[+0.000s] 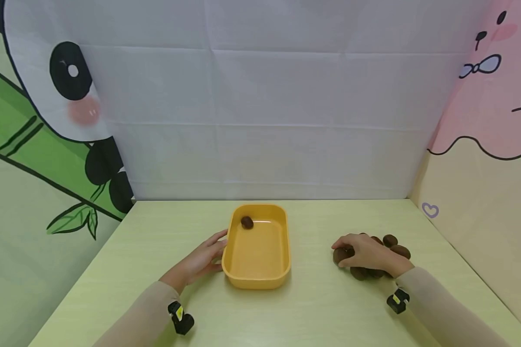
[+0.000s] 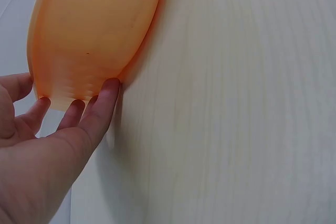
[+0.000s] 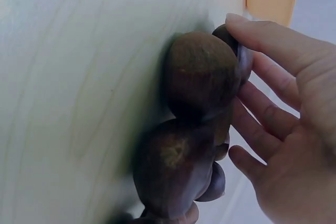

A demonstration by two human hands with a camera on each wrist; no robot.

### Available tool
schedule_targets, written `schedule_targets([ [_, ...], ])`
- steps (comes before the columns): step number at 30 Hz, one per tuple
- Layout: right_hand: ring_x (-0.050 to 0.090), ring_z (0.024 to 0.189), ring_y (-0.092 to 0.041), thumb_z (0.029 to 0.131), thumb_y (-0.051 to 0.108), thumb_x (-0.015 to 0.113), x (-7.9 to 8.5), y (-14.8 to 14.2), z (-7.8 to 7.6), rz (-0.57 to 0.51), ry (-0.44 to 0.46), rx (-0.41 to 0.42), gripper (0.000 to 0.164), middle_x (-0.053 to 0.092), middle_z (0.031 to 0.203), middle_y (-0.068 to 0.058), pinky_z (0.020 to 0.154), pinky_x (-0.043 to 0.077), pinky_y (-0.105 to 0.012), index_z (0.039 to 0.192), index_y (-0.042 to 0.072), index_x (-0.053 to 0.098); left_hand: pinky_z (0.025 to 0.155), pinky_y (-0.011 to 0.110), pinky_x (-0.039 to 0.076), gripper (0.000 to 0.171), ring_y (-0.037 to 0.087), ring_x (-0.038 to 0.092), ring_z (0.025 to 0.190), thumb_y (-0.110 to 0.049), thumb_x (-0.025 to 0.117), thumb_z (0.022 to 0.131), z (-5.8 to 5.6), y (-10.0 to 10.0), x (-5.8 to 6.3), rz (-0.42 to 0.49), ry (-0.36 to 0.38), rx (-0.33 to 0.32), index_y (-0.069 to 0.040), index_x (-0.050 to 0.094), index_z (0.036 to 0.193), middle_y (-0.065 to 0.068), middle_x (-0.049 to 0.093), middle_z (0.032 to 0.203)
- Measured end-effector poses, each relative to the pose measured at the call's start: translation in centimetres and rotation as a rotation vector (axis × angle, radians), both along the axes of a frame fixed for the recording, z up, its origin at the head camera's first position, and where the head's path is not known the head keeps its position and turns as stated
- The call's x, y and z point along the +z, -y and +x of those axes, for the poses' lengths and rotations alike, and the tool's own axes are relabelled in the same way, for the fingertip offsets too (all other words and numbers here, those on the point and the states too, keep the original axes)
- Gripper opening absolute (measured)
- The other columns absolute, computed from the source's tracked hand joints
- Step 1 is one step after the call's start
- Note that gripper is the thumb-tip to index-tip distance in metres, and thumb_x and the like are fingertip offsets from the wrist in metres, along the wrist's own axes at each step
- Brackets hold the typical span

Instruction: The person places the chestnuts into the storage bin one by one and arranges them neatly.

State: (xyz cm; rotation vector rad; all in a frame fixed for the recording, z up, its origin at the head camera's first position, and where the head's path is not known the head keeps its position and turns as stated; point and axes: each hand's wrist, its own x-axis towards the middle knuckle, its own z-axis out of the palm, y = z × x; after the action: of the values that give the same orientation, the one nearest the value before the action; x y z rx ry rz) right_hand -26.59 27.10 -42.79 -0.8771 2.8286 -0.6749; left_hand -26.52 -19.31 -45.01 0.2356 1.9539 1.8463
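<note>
Chestnuts [image 1: 358,273]: we see them clustered on the table [image 1: 321,308], under and beside our right hand [image 1: 366,250]; a single chestnut [image 1: 247,222] lies in the tray [image 1: 256,283], near its far left corner
Right hand: our thumb and fingers curl round the leftmost chestnut [image 1: 340,256]; we judge picking up to be the step in hand; the next move calls for a secure pinch, neighbours undisturbed
Left hand [image 1: 201,259]: our fingers are spread, tips touching the tray's outer left wall
</note>
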Motion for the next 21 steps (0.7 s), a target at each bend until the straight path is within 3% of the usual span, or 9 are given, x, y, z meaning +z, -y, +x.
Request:
schedule_targets([
  [21,0.061,0.106,-0.021,0.087,0.026,0.081,0.39,0.51,0.16,0.003,0.005,-0.002,0.042,0.066,0.119,0.000,0.087,0.051,-0.039,0.124,0.010,0.068,0.097,0.046,0.049,0.060,0.032,0.054,0.125,-0.033,0.041,0.110,-0.01,-0.04,0.01,0.008,-0.002,-0.001,-0.016,0.016,0.161,0.025,0.046,0.146],
])
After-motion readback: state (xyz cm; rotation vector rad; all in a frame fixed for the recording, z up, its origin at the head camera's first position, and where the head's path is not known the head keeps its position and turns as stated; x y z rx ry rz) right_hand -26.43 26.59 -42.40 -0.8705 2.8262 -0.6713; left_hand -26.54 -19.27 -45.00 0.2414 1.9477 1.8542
